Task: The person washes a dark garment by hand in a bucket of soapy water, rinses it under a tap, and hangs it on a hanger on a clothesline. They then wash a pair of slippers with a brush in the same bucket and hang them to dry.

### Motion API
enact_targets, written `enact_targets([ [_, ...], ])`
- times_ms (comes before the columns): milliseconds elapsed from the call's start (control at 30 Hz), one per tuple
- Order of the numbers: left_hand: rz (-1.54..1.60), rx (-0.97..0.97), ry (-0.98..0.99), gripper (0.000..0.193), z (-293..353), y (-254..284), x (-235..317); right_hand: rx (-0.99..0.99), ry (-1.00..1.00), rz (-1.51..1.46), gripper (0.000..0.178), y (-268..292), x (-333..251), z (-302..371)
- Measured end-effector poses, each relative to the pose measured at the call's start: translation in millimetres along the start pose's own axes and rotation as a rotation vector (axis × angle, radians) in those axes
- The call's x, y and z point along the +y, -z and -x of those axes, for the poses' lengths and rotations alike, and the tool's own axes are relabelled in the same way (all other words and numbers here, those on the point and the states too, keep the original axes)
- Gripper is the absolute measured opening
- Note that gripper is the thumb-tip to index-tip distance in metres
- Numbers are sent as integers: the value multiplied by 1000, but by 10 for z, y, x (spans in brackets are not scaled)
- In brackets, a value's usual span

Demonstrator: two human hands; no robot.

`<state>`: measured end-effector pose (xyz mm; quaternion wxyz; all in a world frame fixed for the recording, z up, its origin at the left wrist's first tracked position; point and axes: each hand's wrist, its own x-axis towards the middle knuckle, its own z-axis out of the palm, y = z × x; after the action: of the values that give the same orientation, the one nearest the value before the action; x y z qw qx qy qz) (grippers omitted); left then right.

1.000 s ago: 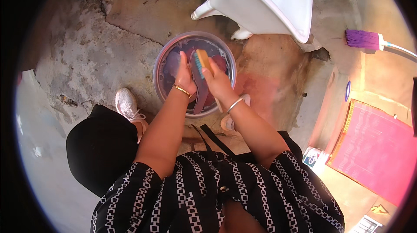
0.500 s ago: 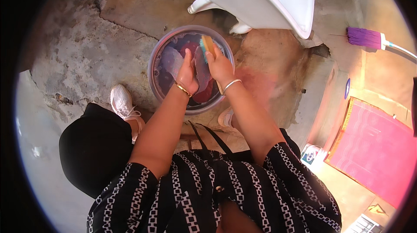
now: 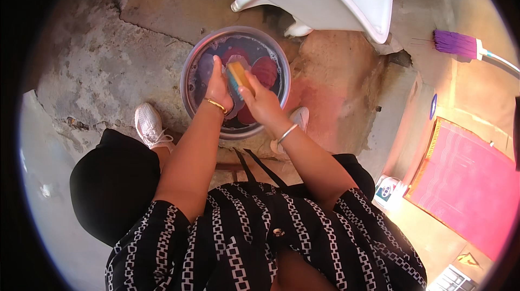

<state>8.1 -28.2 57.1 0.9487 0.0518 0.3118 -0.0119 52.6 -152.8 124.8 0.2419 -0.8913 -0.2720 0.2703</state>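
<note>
1. Gripping the yellow brush (image 3: 241,77) above the middle of the basin (image 3: 287,77), the right hand (image 3: 264,108) has its fingers closed.
2. The left hand (image 3: 218,89) points toward twelve o'clock beside a grey piece (image 3: 236,105); how its fingers hold, I cannot tell.
3. Beneath, reddish pieces (image 3: 264,72) lie in the basin.
4. A white chair (image 3: 319,1) is at one o'clock.

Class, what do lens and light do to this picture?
Head view: black vignetting curves around the sides; head view: bright glare on the floor beside the pink mat; head view: the brush in the right hand looks slightly blurred.
</note>
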Motion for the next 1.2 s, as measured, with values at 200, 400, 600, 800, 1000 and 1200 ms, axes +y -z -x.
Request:
enact_targets([
  [200,90,-165,107,87,2,137,127,-235,-107,-122,57,74,-427,212],
  [400,-81,20,143,79,113,-240,-30,72,-134,89,57,173,428,-802],
  [600,151,8,64,81,-5,78,204,41,-301,43,60,-235,594,-908],
  [800,156,95,36,80,-39,127,315,-84,-325,3,58,-473,748,-983],
  [1000,181,171,21,78,-167,244,246,-82,-114,-383,60,-120,135,57],
  [1200,37,21,-32,70,-122,-210,-98,2,-218,-235,56,246,-114,-595],
])
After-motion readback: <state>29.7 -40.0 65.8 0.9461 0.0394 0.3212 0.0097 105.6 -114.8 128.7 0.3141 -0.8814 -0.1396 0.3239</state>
